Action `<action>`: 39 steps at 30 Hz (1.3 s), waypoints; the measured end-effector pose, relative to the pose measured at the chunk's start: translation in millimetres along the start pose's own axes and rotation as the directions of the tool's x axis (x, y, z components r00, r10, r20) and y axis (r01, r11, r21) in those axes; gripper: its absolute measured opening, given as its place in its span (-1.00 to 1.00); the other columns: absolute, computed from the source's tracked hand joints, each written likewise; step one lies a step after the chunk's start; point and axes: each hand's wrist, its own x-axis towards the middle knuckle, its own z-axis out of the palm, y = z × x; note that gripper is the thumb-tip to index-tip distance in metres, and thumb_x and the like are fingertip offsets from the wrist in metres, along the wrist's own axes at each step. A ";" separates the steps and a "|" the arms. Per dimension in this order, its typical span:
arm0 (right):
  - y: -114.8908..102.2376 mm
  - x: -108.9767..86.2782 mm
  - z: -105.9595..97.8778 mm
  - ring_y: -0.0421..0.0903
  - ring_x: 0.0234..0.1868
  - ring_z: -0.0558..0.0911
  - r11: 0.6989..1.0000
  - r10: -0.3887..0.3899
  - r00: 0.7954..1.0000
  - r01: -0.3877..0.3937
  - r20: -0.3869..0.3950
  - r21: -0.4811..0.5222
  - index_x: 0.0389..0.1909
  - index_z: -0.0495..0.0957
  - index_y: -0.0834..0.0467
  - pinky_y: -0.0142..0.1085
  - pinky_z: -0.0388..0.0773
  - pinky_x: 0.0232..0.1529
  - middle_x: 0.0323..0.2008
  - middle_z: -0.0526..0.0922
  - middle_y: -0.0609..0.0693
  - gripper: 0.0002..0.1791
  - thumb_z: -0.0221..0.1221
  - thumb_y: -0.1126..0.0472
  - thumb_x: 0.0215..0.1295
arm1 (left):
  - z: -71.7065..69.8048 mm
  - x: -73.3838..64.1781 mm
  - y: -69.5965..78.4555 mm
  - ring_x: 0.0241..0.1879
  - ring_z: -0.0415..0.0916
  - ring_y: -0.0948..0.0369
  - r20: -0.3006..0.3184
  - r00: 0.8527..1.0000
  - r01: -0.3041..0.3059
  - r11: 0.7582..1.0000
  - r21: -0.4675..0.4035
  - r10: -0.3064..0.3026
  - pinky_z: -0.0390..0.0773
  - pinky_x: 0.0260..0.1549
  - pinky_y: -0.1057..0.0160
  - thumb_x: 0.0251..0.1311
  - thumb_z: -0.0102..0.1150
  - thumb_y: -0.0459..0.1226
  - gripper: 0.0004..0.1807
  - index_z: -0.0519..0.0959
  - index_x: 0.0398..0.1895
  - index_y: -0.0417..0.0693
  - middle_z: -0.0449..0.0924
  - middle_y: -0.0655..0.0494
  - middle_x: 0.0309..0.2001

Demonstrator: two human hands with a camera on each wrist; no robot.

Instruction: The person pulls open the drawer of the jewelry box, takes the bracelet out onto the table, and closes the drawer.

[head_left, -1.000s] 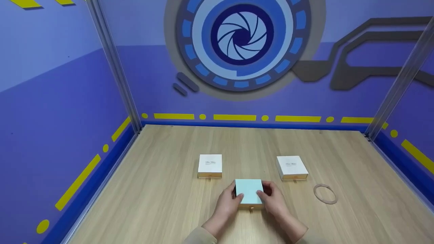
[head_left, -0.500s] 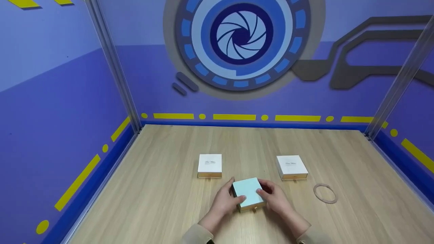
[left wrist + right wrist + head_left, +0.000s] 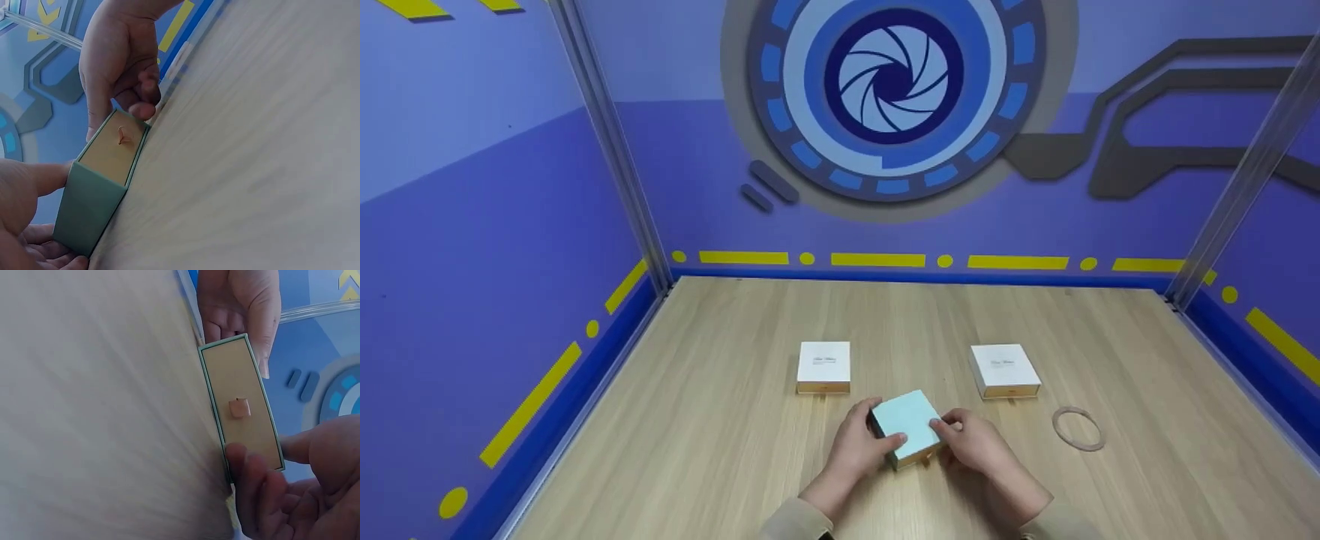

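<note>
A mint-green drawer box with a tan drawer front sits at an angle near the table's front. A small ribbon pull tab sticks out of that front, and the drawer is closed. My left hand grips the box's left side, thumb on the lid. At the right corner my right hand pinches the box, with its thumb on top and its curled fingers by the end of the drawer front in the right wrist view. Those fingers are apart from the tab.
Behind the hands stand two white boxes with tan fronts, a left white box and a right white box. A thin ring lies on the wooden table to the right. Blue-purple walls enclose the table.
The mint-green box has turned counterclockwise, its front now angled toward the right. My right hand's fingers have shifted from its right side to the front right corner.
</note>
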 end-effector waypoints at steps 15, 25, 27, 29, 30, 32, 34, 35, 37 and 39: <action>3.2 6.5 1.6 -0.15 -0.44 0.57 0.999 -0.025 0.998 0.027 -0.054 0.041 0.09 0.55 0.35 -0.34 0.50 -0.50 -0.39 0.61 0.02 -0.65 0.18 0.14 0.51 | -1.5 0.8 -1.1 0.40 0.45 -0.12 0.048 0.998 -0.045 0.999 -0.015 0.046 0.40 0.42 -0.16 0.33 0.34 -0.23 -0.50 0.51 0.27 -0.23 0.56 -0.20 0.30; 1.4 5.7 -1.1 -0.12 -0.28 0.63 0.997 -0.079 0.992 0.080 -0.095 0.008 0.25 0.50 0.35 -0.29 0.59 -0.31 -0.20 0.68 0.11 -0.57 0.21 0.22 0.47 | -1.4 0.6 -2.0 0.57 0.16 -0.18 0.141 0.986 -0.081 0.996 -0.029 0.084 0.19 0.53 -0.18 0.32 0.36 -0.19 -0.16 0.21 0.55 -0.30 0.22 -0.26 0.56; 1.1 5.4 -1.5 -0.10 -0.22 0.62 0.996 -0.089 0.991 0.090 -0.103 0.001 0.28 0.48 0.34 -0.25 0.62 -0.24 -0.15 0.69 0.13 -0.54 0.22 0.23 0.46 | 0.4 -0.6 -1.3 0.58 0.13 -0.17 0.141 0.987 -0.081 0.997 -0.011 0.082 0.17 0.55 -0.18 0.34 0.34 -0.15 -0.16 0.20 0.57 -0.27 0.18 -0.26 0.57; 1.3 5.2 -1.4 -0.07 -0.15 0.63 0.994 -0.106 0.988 0.106 -0.113 -0.002 0.29 0.48 0.33 -0.19 0.65 -0.15 -0.11 0.70 0.15 -0.54 0.23 0.23 0.45 | 2.0 -1.7 -0.4 0.59 0.09 -0.16 0.140 0.987 -0.080 0.997 0.004 0.079 0.14 0.55 -0.18 0.35 0.33 -0.12 -0.16 0.20 0.57 -0.24 0.14 -0.26 0.58; 1.5 5.0 -1.4 -0.06 -0.12 0.64 0.994 -0.113 0.987 0.113 -0.117 -0.004 0.29 0.48 0.33 -0.15 0.67 -0.10 -0.09 0.70 0.15 -0.54 0.23 0.24 0.45 | 2.7 -2.1 0.2 0.60 0.07 -0.17 0.140 0.987 -0.076 0.997 0.007 0.075 0.13 0.56 -0.18 0.35 0.33 -0.11 -0.17 0.21 0.57 -0.23 0.13 -0.26 0.59; 2.4 4.8 -1.0 -0.03 -0.06 0.66 0.992 -0.128 0.984 0.129 -0.127 -0.001 0.29 0.49 0.32 -0.07 0.68 -0.01 -0.05 0.70 0.16 -0.54 0.23 0.24 0.45 | 3.8 -2.8 0.8 0.61 0.05 -0.17 0.140 0.988 -0.066 0.998 0.013 0.064 0.12 0.56 -0.20 0.35 0.33 -0.10 -0.18 0.23 0.57 -0.19 0.10 -0.28 0.59; 3.6 5.0 -0.4 -0.01 -0.02 0.67 0.990 -0.141 0.981 0.143 -0.137 0.007 0.29 0.50 0.31 -0.01 0.68 0.06 -0.03 0.71 0.16 -0.55 0.23 0.25 0.45 | 4.7 -3.1 1.1 0.60 0.06 -0.19 0.137 0.989 -0.061 0.998 0.024 0.058 0.13 0.55 -0.21 0.36 0.32 -0.09 -0.21 0.26 0.56 -0.15 0.10 -0.30 0.59; 4.1 5.2 -0.2 0.00 -0.01 0.67 0.989 -0.145 0.980 0.147 -0.139 0.009 0.29 0.51 0.30 0.00 0.67 0.07 -0.02 0.71 0.16 -0.56 0.23 0.26 0.45 | 5.2 -3.2 0.8 0.59 0.07 -0.20 0.134 0.989 -0.061 0.998 0.027 0.056 0.14 0.54 -0.22 0.36 0.31 -0.09 -0.22 0.27 0.56 -0.14 0.10 -0.31 0.59; 5.1 5.7 0.0 0.00 0.00 0.67 0.988 -0.150 0.979 0.154 -0.139 0.017 0.29 0.51 0.30 0.01 0.67 0.08 -0.01 0.71 0.16 -0.56 0.23 0.26 0.45 | 5.9 -3.4 0.6 0.59 0.08 -0.21 0.129 0.990 -0.057 0.998 0.032 0.053 0.16 0.53 -0.23 0.38 0.30 -0.09 -0.25 0.30 0.55 -0.11 0.11 -0.32 0.58; 5.9 6.2 -0.3 0.00 0.00 0.67 0.987 -0.152 0.979 0.157 -0.135 0.027 0.29 0.51 0.29 0.00 0.67 0.08 -0.01 0.71 0.16 -0.56 0.22 0.25 0.46 | 6.3 -3.3 0.6 0.58 0.10 -0.21 0.123 0.991 -0.053 0.998 0.031 0.049 0.17 0.53 -0.23 0.38 0.29 -0.10 -0.27 0.31 0.54 -0.10 0.13 -0.33 0.58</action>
